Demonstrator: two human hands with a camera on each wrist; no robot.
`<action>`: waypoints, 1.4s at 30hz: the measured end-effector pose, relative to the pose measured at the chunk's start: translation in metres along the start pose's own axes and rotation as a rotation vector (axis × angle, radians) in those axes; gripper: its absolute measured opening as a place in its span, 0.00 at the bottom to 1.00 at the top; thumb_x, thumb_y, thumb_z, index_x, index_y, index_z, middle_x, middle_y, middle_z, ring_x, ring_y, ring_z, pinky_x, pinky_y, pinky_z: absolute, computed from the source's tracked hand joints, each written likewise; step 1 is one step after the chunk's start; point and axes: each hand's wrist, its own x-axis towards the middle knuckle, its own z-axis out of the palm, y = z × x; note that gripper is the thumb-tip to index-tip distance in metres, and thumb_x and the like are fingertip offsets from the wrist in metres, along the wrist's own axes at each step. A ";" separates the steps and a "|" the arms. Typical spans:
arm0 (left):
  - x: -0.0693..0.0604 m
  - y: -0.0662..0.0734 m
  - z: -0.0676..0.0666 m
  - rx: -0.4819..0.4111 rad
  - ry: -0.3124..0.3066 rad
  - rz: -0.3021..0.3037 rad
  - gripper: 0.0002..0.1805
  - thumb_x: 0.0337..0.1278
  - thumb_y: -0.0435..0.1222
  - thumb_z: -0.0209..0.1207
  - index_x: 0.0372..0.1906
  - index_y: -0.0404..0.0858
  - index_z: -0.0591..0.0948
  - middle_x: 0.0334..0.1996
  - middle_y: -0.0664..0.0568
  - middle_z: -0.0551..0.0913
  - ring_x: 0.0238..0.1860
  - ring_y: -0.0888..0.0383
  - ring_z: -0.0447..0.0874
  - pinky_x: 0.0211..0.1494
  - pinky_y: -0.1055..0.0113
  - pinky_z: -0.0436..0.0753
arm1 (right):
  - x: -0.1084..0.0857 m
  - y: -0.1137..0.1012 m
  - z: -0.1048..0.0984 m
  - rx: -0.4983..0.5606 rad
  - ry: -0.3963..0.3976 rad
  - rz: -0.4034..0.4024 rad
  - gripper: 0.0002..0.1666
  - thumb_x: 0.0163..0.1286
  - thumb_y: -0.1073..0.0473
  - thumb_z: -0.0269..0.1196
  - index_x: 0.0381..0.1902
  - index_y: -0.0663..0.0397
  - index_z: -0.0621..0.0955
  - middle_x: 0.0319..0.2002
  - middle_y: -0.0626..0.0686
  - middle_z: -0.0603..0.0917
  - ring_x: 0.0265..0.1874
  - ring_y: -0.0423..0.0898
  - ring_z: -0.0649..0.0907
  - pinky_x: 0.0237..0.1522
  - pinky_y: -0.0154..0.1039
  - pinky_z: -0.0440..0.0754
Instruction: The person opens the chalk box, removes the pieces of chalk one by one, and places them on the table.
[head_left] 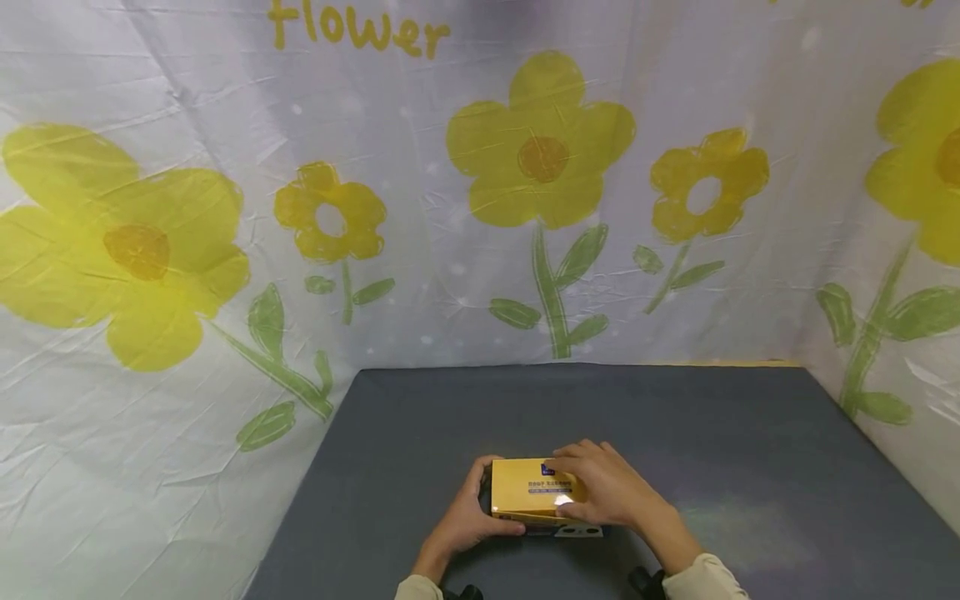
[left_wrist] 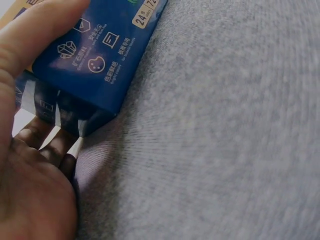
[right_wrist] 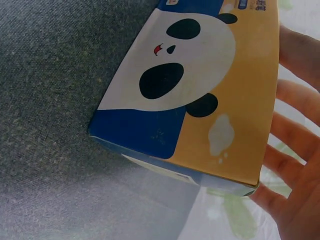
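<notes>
Box (head_left: 519, 490), lbl'd "24 colors" & "bright colors", L grip (head_left: 467, 518) clasping end, R grip (head_left: 611, 483) spread atop

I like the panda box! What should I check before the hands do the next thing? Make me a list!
Here's your checklist:

1. Left hand gripping the box: ok, it holds the left end.
2. Right hand at the box: ok, its fingers are over the top, toward the right end.
3. Panda face on the side toward the person: ok.
4. Box away from the far edge of the table: ok, there is table between them.
5. What is inside the box: cannot tell, the inside doesn't show.
6. How hard the right hand presses: cannot tell from pictures.
</notes>
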 end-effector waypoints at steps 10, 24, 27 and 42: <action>-0.001 0.001 -0.001 -0.021 -0.005 -0.004 0.56 0.37 0.40 0.83 0.74 0.49 0.62 0.66 0.54 0.71 0.66 0.52 0.68 0.69 0.47 0.67 | 0.004 -0.002 0.000 -0.010 -0.016 0.031 0.38 0.57 0.41 0.76 0.64 0.45 0.82 0.63 0.52 0.82 0.61 0.56 0.80 0.62 0.68 0.73; -0.003 -0.001 -0.002 -0.037 -0.012 -0.014 0.57 0.38 0.40 0.83 0.75 0.49 0.62 0.68 0.54 0.71 0.70 0.50 0.66 0.71 0.44 0.65 | -0.001 0.003 0.004 0.061 0.015 -0.005 0.35 0.58 0.42 0.76 0.63 0.42 0.83 0.65 0.54 0.82 0.61 0.61 0.82 0.61 0.68 0.75; -0.003 -0.001 -0.002 -0.036 -0.014 -0.013 0.56 0.38 0.40 0.83 0.75 0.49 0.62 0.68 0.54 0.71 0.70 0.50 0.66 0.71 0.44 0.65 | -0.001 0.007 0.006 0.085 0.020 -0.015 0.35 0.59 0.41 0.75 0.63 0.42 0.83 0.64 0.55 0.83 0.60 0.59 0.83 0.60 0.66 0.77; -0.003 0.002 0.000 -0.029 -0.008 -0.025 0.56 0.39 0.41 0.82 0.76 0.50 0.63 0.69 0.56 0.71 0.70 0.50 0.66 0.71 0.42 0.65 | 0.003 0.006 0.005 0.100 0.035 0.051 0.32 0.56 0.39 0.75 0.58 0.40 0.86 0.59 0.49 0.87 0.53 0.52 0.87 0.49 0.53 0.84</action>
